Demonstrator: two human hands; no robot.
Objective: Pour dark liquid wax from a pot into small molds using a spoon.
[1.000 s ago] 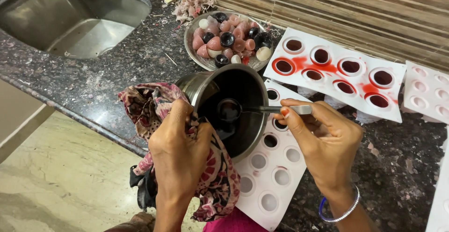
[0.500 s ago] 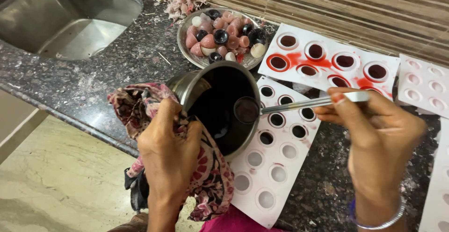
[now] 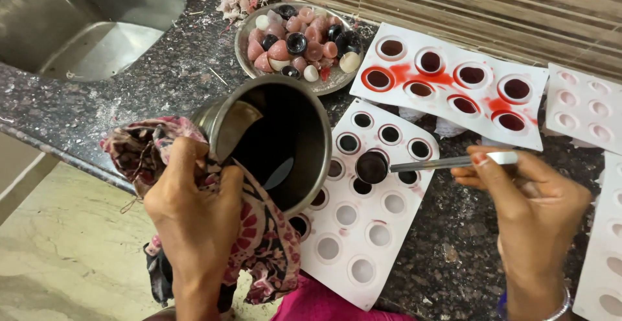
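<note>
- Over the dark speckled counter (image 3: 129, 110), my left hand (image 3: 194, 211) grips a steel pot (image 3: 275, 139) through a flowered cloth (image 3: 259, 243); my fingers are closed around the pot's side.
- This pot is tilted, its open mouth turned toward the right and a little toward me, and dark liquid lies in its lower part.
- My right hand (image 3: 531, 198) holds a metal spoon (image 3: 427, 163) by the end of its handle, pinched between thumb and fingers.
- Its long axis lies almost level from right to left: the handle is at my right hand and the bowl points left toward the pot.
- Full of dark liquid, the bowl of the spoon is just beside the pot's rim, above the white mould tray (image 3: 366, 230) in front of me.
- I can count about sixteen round cavities in this near tray, though the pot hides some. About nine hold dark liquid and about seven are pale and unfilled.
- Farther back lies a second white tray (image 3: 447, 88) with eight cavities, all filled dark red, with red spills between them.
- At the right edge I see parts of two more white trays (image 3: 583, 107), their cavities unfilled.
- Behind the pot stands one round steel plate (image 3: 249, 29) heaped with small pink, white and dark dome-shaped pieces; they are too many to count surely.
- One steel sink (image 3: 78, 29) is at the upper left.
</note>
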